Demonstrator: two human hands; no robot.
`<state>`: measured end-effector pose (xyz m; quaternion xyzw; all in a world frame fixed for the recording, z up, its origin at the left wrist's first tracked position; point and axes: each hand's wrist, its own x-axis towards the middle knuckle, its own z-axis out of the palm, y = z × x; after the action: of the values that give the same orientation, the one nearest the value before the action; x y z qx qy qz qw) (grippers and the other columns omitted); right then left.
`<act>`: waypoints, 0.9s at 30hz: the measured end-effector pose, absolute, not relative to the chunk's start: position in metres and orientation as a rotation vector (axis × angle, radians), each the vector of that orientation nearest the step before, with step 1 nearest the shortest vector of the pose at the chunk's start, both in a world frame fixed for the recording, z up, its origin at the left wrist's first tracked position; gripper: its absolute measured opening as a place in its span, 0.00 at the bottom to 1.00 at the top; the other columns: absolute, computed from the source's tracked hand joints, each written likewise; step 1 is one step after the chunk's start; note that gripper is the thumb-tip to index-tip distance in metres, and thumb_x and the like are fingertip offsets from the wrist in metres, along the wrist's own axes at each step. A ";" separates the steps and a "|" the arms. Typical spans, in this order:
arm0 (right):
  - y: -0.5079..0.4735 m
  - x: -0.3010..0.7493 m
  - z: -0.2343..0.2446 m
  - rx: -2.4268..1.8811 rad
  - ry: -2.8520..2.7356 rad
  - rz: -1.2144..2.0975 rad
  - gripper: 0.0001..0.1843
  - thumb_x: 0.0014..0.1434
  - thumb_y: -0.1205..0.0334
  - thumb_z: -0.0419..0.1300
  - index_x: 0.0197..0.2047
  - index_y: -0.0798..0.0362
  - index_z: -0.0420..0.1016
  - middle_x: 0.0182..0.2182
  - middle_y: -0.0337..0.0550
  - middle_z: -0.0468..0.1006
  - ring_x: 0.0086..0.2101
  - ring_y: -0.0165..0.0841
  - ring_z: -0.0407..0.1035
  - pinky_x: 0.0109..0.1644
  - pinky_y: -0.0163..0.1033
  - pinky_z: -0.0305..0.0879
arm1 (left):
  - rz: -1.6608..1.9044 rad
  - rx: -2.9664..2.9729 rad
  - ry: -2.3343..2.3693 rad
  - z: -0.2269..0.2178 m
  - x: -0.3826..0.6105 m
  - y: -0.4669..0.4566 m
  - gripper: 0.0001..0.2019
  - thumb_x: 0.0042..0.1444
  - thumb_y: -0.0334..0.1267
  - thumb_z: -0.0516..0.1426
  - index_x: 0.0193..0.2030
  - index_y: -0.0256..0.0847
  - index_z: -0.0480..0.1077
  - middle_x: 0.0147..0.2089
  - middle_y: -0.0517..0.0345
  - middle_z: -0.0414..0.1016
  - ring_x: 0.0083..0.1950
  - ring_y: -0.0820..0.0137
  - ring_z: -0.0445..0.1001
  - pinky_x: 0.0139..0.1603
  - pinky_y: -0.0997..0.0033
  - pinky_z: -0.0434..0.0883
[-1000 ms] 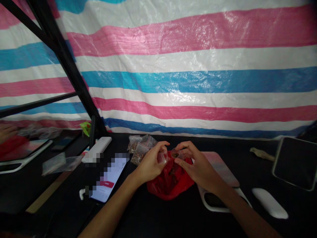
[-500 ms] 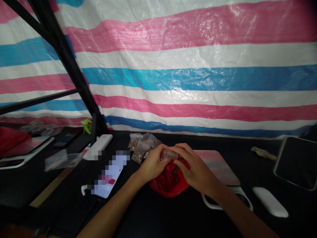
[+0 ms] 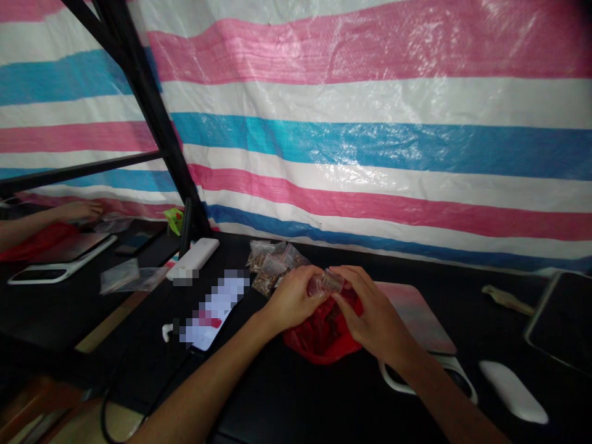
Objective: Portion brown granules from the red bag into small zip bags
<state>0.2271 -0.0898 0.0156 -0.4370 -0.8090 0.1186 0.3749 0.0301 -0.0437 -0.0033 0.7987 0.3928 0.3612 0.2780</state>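
Two hands: left hand (image 3: 293, 300), right hand (image 3: 375, 310), fingers closed on small clear plastic cups (image 3: 333, 281).
Change: cups now show as two, end to end, over a red plastic bag (image 3: 324, 333).

two small cups (image 3: 332, 281) between the left hand (image 3: 293, 302) and right hand (image 3: 370, 311), above a plastic bag (image 3: 324, 336) on the desk (image 3: 240, 394), small packets (image 3: 272, 265) behind the bag, phone (image 3: 210, 308) to its left, power bank (image 3: 194, 258) behind the phone, pad (image 3: 416, 308) to its right, mouse (image 3: 513, 391) right of the pad, tarp (image 3: 370, 142) behind the desk
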 end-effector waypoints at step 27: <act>-0.087 0.238 0.018 -1.150 -2.255 0.335 0.13 0.72 0.59 0.53 0.56 0.48 0.72 0.45 0.46 0.77 0.46 0.40 0.73 0.52 0.47 0.71 | 0.775 2.366 1.095 -0.001 0.038 -0.053 0.13 0.61 0.47 0.62 0.44 0.40 0.70 0.42 0.54 0.77 0.45 0.61 0.75 0.48 0.64 0.68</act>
<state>0.2382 -0.0871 0.0185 -0.4310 -0.8453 0.1254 0.2898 0.0381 -0.0526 -0.0010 0.8507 0.3938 0.2787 0.2090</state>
